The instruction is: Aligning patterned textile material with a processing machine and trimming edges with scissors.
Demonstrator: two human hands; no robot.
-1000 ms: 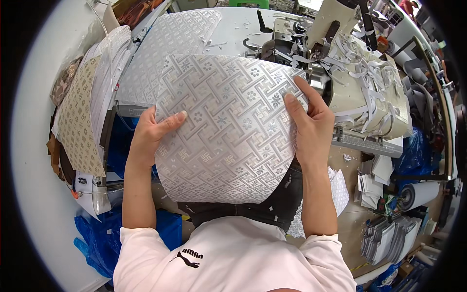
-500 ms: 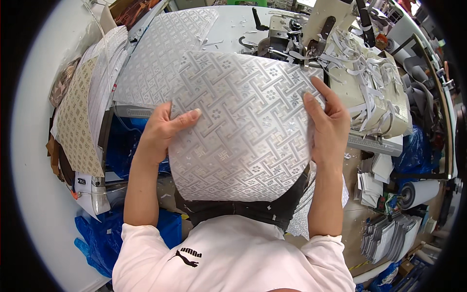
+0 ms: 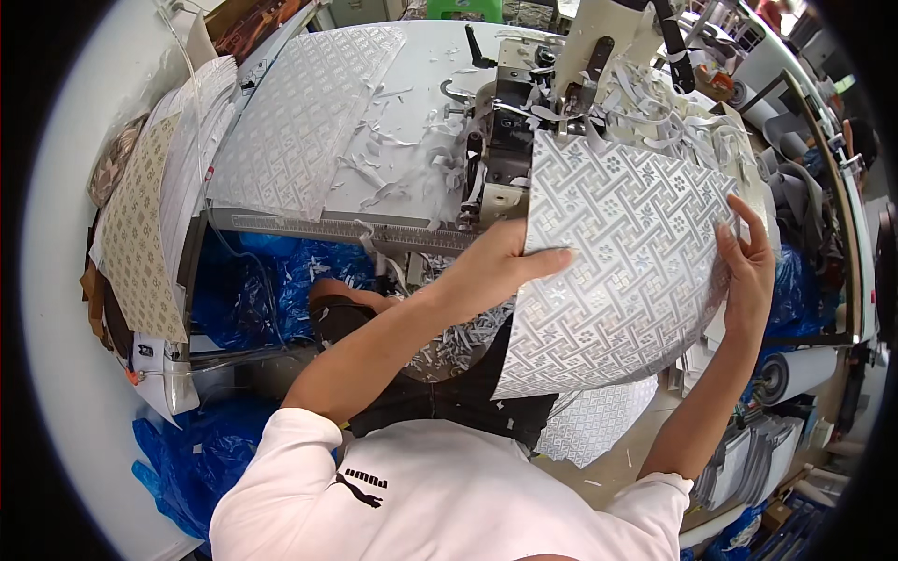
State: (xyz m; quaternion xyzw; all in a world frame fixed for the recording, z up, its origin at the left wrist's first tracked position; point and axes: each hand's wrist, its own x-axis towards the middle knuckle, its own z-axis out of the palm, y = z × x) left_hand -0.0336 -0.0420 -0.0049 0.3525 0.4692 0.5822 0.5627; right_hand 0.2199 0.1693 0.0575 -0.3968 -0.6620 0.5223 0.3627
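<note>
Both my hands grip one curved sheet (image 3: 617,262) of silvery-white material with an embossed lattice and flower pattern. My left hand (image 3: 519,262) pinches its left edge, thumb on top and fingers hidden beneath. At the opposite edge my right hand (image 3: 746,257) holds it between thumb and fingers. The sheet's far edge lies close by the head of a cream machine (image 3: 585,79); whether they touch I cannot tell. Left of the machine, on the white tabletop (image 3: 393,140), lies a stack of similar patterned sheets (image 3: 299,117).
White trimmed strips (image 3: 655,107) heap over the machine and litter the tabletop. A ruler edge (image 3: 346,229) runs along the table front. Beige patterned sheets (image 3: 140,229) hang at the left. Blue plastic bags (image 3: 210,467) lie below, and more patterned sheets (image 3: 599,425) are low beside my lap.
Both hands have carried the sheet to the right, in front of the machine head. The ruler edge, the scattered strips and the space above my lap have come into view.
</note>
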